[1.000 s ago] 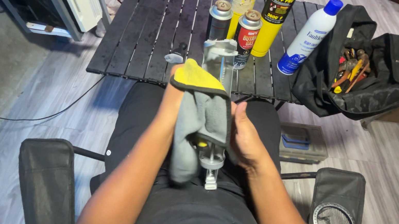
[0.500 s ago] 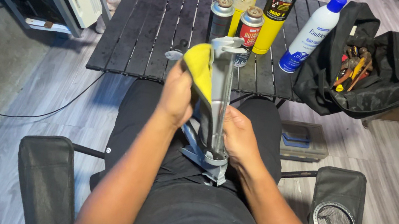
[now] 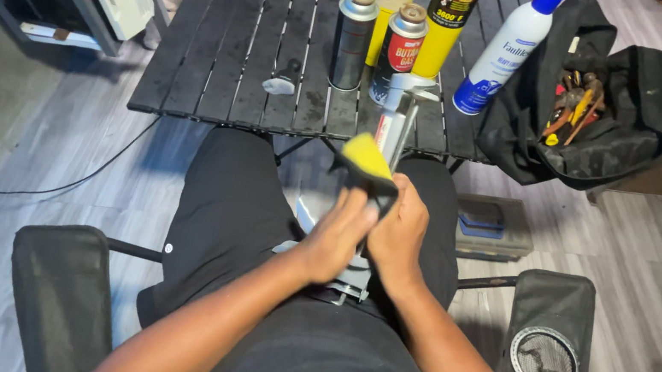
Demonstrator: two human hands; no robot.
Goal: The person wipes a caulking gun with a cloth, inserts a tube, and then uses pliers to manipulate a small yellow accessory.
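Two hands meet over the lap in the head view, the only one there is; the left hand (image 3: pixel 338 239) is closed on a yellow-and-dark cloth (image 3: pixel 368 168), its fingers pressing the cloth against a long metal tool (image 3: pixel 395 126) that stands nearly upright between the knees; the right hand (image 3: pixel 399 237) is wrapped round the lower part of that tool, just beside the left and touching it. Which kind of tool it is I cannot tell for sure; its top end rises in front of the black slatted table (image 3: pixel 221 50). On the table stand a grey gas canister (image 3: pixel 353 38), a red-labelled canister (image 3: pixel 399 53), a yellow cylinder (image 3: pixel 449 21) and a white spray can (image 3: pixel 505 51); a black tool bag (image 3: pixel 616 122) sits to the right. Wiping such a shaft well seems to call for a firm steadying hold low down, the cloth folded thick under the fingers, and long strokes along the metal rather than across it; a slack lower grip could let the tool tip toward the canisters.
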